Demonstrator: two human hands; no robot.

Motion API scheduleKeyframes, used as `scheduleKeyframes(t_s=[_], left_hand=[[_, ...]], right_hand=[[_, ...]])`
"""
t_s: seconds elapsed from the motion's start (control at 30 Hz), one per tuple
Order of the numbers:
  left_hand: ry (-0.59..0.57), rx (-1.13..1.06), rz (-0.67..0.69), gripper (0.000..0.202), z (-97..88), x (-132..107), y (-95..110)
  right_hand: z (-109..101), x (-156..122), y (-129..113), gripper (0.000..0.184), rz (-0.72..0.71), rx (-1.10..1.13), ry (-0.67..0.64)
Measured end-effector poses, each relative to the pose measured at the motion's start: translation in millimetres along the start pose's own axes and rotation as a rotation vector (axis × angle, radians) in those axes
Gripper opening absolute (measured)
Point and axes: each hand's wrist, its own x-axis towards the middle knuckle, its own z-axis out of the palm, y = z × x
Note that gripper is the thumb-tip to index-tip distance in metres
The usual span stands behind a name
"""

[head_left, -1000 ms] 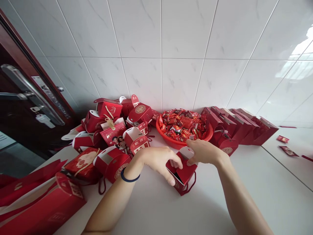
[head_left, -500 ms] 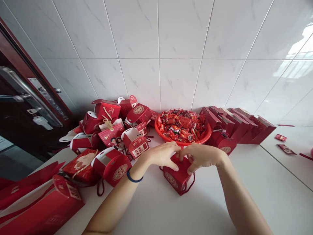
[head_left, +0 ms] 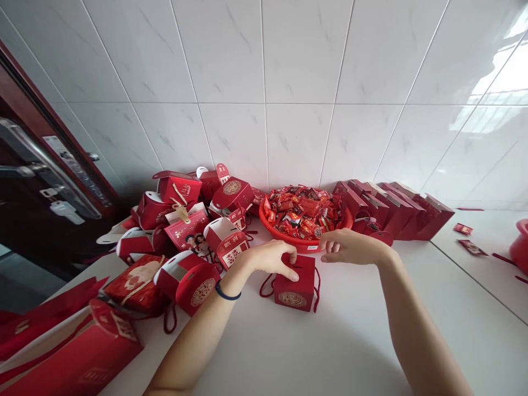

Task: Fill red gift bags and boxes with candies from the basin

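Note:
A small red candy box with a round gold pattern on its front and a slot in its top stands on the white table. Red cord loops hang at its two sides. My left hand grips its left top part, the thumb lying on top and the fingertips partly hidden behind. Just to the right of the box, my right hand hovers with loosely bent fingers and nothing in them. It is close to the front rim of a red basin, which is heaped with wrapped candies.
Several red gift boxes crowd the table on the left, some with lids up. A row of red boxes leans by the wall at right. Loose candy packets and a red container lie farther right. A door handle is at left.
My right hand has let go of the box and moved right. The box has turned so that its patterned front faces me, with my left hand still on it.

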Motion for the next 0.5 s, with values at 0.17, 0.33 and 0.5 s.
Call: scheduleKeyframes(t_s=[0.17,0.33,0.5], left_hand=[[0.03,0.028,0.038,0.038,-0.4,-1,0],[0.006,-0.007,0.019,0.034,-0.7,-3,2],[0.026,-0.003,0.017,0.034,-0.1,-6,5]], right_hand=[[34,-1,17,0.023,-0.054,0.131,-0.03],[74,2,32,0.016,-0.049,0.455,0.075],[89,7,37,0.033,-0.096,0.799,0.122]])
